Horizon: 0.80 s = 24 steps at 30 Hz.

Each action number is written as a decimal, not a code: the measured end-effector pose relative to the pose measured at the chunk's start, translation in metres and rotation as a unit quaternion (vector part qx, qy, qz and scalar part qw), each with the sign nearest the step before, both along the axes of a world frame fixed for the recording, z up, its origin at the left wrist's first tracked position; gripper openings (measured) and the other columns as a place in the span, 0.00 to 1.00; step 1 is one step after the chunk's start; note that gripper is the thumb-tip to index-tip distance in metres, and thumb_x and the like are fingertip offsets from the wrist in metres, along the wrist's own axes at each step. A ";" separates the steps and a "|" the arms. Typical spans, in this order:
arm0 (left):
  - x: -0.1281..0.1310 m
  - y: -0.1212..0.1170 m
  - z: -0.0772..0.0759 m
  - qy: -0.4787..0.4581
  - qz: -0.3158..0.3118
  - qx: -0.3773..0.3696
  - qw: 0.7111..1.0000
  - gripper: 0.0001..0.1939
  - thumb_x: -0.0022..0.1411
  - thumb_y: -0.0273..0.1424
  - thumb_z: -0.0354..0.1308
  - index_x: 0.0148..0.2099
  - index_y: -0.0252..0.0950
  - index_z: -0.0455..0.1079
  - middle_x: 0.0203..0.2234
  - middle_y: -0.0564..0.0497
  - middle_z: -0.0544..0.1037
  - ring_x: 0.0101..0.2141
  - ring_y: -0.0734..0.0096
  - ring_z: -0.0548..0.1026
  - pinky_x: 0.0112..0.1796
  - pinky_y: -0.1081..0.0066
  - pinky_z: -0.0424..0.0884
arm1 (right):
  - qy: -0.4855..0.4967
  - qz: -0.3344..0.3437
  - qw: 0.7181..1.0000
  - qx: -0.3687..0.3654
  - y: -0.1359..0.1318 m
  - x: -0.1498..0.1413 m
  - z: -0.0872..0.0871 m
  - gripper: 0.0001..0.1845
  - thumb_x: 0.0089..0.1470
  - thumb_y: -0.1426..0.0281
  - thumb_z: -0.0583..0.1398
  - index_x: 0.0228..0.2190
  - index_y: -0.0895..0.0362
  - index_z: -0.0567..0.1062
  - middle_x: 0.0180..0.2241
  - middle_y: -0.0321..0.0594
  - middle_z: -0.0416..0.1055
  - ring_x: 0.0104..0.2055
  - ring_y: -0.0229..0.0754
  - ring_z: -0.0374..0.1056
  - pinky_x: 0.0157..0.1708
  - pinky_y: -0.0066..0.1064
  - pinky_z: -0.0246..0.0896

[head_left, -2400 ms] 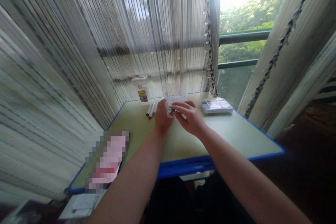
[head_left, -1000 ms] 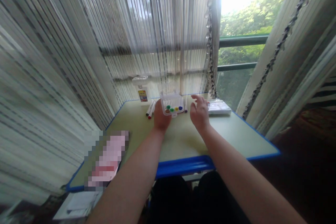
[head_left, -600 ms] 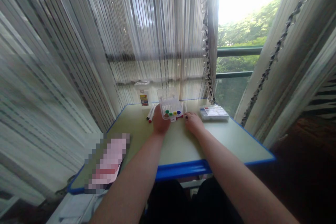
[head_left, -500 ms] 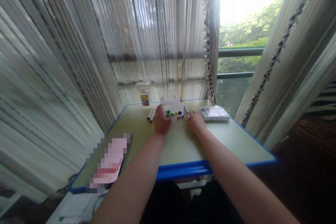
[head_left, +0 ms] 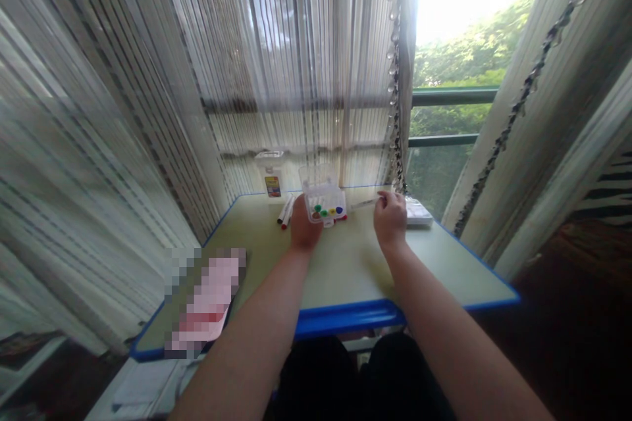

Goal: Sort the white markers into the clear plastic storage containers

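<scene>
In my left hand (head_left: 305, 227) is a clear plastic box (head_left: 326, 202) with its lid tipped up. Several white markers with green, brown, yellow and blue ends lie inside it. My right hand (head_left: 392, 218) is closed around one end of a white marker (head_left: 364, 202), which points left toward the box. The fingers hide the marker's other end. Left of the box, white markers (head_left: 285, 212) with black and red ends rest on the desk, and a red-ended one shows partly behind the box.
A clear lidded container (head_left: 272, 177) with a colourful label stands at the back left of the desk (head_left: 340, 276). A flat clear case (head_left: 419, 212) lies behind my right hand. A pink, blurred-out object (head_left: 212, 296) is at the left edge. Curtains hang behind.
My right hand has lifted the marker off the desk and moved right and slightly up with it, turning it nearly level. My left hand and the box have barely moved.
</scene>
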<state>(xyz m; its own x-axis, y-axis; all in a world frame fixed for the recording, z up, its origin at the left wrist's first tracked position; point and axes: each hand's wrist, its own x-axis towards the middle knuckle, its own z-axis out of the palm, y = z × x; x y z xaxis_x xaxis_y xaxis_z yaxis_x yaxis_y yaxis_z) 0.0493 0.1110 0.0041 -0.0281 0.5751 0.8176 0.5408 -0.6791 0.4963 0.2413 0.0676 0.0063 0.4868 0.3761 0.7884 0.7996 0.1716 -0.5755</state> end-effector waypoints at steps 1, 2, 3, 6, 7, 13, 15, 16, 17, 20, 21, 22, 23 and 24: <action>0.000 0.000 0.000 0.003 0.000 0.003 1.000 0.11 0.54 0.27 0.53 0.41 0.43 0.64 0.37 0.47 0.73 0.41 0.58 0.72 0.43 0.56 0.70 | 0.012 0.005 0.999 0.047 -0.003 0.001 0.005 0.13 0.54 0.72 0.52 0.36 0.61 0.74 0.33 0.47 0.69 0.33 0.42 0.66 0.35 0.36 0.63; 0.000 0.000 0.000 0.006 0.000 0.006 1.000 0.12 0.54 0.26 0.53 0.41 0.43 0.64 0.37 0.48 0.73 0.42 0.58 0.72 0.43 0.55 0.70 | 0.024 0.011 0.996 0.080 -0.007 0.001 0.009 0.12 0.54 0.70 0.53 0.38 0.61 0.73 0.33 0.45 0.69 0.31 0.41 0.66 0.34 0.35 0.64; 0.000 0.000 0.000 0.008 -0.001 0.007 1.000 0.12 0.54 0.26 0.53 0.42 0.44 0.63 0.37 0.48 0.73 0.42 0.59 0.72 0.44 0.55 0.70 | 0.034 0.020 0.994 0.103 -0.011 -0.001 0.013 0.13 0.54 0.69 0.55 0.40 0.60 0.71 0.32 0.42 0.69 0.28 0.39 0.65 0.33 0.34 0.64; 0.000 -0.002 0.000 0.011 0.001 0.003 1.000 0.12 0.54 0.25 0.52 0.41 0.42 0.63 0.36 0.46 0.73 0.41 0.59 0.72 0.43 0.55 0.70 | 0.022 0.054 0.988 0.146 -0.024 -0.011 0.023 0.11 0.54 0.67 0.57 0.39 0.58 0.70 0.30 0.38 0.68 0.26 0.36 0.64 0.32 0.32 0.64; 0.001 -0.002 0.000 0.011 0.002 0.002 1.000 0.12 0.54 0.25 0.52 0.41 0.41 0.63 0.36 0.46 0.73 0.41 0.59 0.72 0.43 0.55 0.70 | 0.004 0.068 0.986 0.154 -0.027 -0.016 0.025 0.09 0.54 0.67 0.57 0.37 0.57 0.70 0.30 0.38 0.68 0.26 0.36 0.64 0.33 0.32 0.64; 0.003 -0.001 0.000 0.000 -0.005 0.005 1.000 0.14 0.51 0.22 0.52 0.41 0.41 0.63 0.36 0.46 0.72 0.40 0.59 0.72 0.44 0.56 0.70 | -0.062 0.136 0.975 0.165 -0.035 -0.033 0.024 0.06 0.55 0.66 0.57 0.35 0.55 0.70 0.32 0.39 0.68 0.27 0.36 0.64 0.34 0.33 0.66; 0.003 -0.001 0.000 0.003 -0.008 0.006 1.000 0.14 0.51 0.23 0.52 0.41 0.41 0.64 0.36 0.46 0.72 0.41 0.58 0.72 0.44 0.56 0.70 | -0.066 0.141 0.974 0.163 -0.035 -0.034 0.023 0.06 0.55 0.66 0.57 0.35 0.55 0.70 0.33 0.39 0.69 0.27 0.36 0.64 0.34 0.33 0.67; 0.003 -0.001 0.000 0.005 -0.008 0.006 1.000 0.14 0.51 0.23 0.52 0.41 0.41 0.63 0.36 0.46 0.72 0.41 0.58 0.72 0.43 0.56 0.70 | -0.067 0.141 0.974 0.163 -0.035 -0.034 0.022 0.06 0.56 0.66 0.57 0.35 0.55 0.70 0.33 0.39 0.69 0.27 0.36 0.64 0.34 0.33 0.67; 0.003 -0.001 0.000 0.007 -0.007 0.006 1.000 0.14 0.51 0.23 0.52 0.41 0.41 0.63 0.36 0.45 0.72 0.41 0.58 0.72 0.43 0.56 0.70 | -0.068 0.141 0.974 0.162 -0.035 -0.033 0.022 0.06 0.56 0.66 0.57 0.35 0.55 0.70 0.33 0.39 0.69 0.27 0.36 0.64 0.33 0.33 0.67; 0.003 -0.003 0.001 0.013 -0.005 0.004 1.000 0.14 0.51 0.23 0.52 0.41 0.41 0.63 0.36 0.45 0.72 0.40 0.58 0.72 0.43 0.56 0.70 | -0.075 0.142 0.974 0.162 -0.034 -0.033 0.021 0.06 0.56 0.66 0.57 0.36 0.54 0.70 0.34 0.40 0.69 0.27 0.36 0.65 0.34 0.33 0.68; 0.003 -0.003 0.001 0.015 -0.005 0.003 1.000 0.14 0.52 0.23 0.52 0.41 0.41 0.63 0.36 0.45 0.72 0.40 0.58 0.72 0.43 0.56 0.70 | -0.077 0.142 0.974 0.160 -0.034 -0.033 0.021 0.06 0.56 0.66 0.57 0.36 0.54 0.70 0.34 0.40 0.69 0.27 0.36 0.65 0.34 0.33 0.68; 0.003 -0.004 0.002 0.016 -0.005 0.002 1.000 0.13 0.52 0.23 0.52 0.41 0.41 0.63 0.36 0.45 0.72 0.40 0.58 0.72 0.43 0.56 0.70 | -0.079 0.143 0.974 0.159 -0.034 -0.034 0.022 0.06 0.56 0.66 0.57 0.36 0.54 0.70 0.34 0.40 0.69 0.27 0.36 0.65 0.34 0.33 0.68; 0.003 -0.004 0.002 0.016 -0.005 0.002 1.000 0.13 0.51 0.23 0.52 0.41 0.41 0.63 0.36 0.45 0.72 0.40 0.59 0.72 0.42 0.56 0.70 | -0.080 0.143 0.973 0.160 -0.035 -0.034 0.022 0.06 0.56 0.66 0.57 0.36 0.54 0.70 0.33 0.39 0.69 0.27 0.36 0.65 0.34 0.33 0.67; 0.003 -0.004 0.002 0.016 -0.005 0.002 1.000 0.13 0.51 0.23 0.52 0.41 0.40 0.63 0.36 0.46 0.72 0.40 0.59 0.72 0.42 0.56 0.70 | -0.081 0.145 0.972 0.164 -0.036 -0.035 0.023 0.06 0.56 0.66 0.57 0.36 0.54 0.70 0.33 0.39 0.69 0.28 0.36 0.64 0.34 0.33 0.67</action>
<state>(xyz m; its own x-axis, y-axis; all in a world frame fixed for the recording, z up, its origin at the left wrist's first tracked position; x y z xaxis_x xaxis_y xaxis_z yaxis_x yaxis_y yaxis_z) 0.0524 0.1071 0.0062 0.0037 0.5715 0.8206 0.5504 -0.6863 0.4755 0.2068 0.0314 0.0290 0.2579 0.1936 0.9466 0.7661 0.5560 -0.3224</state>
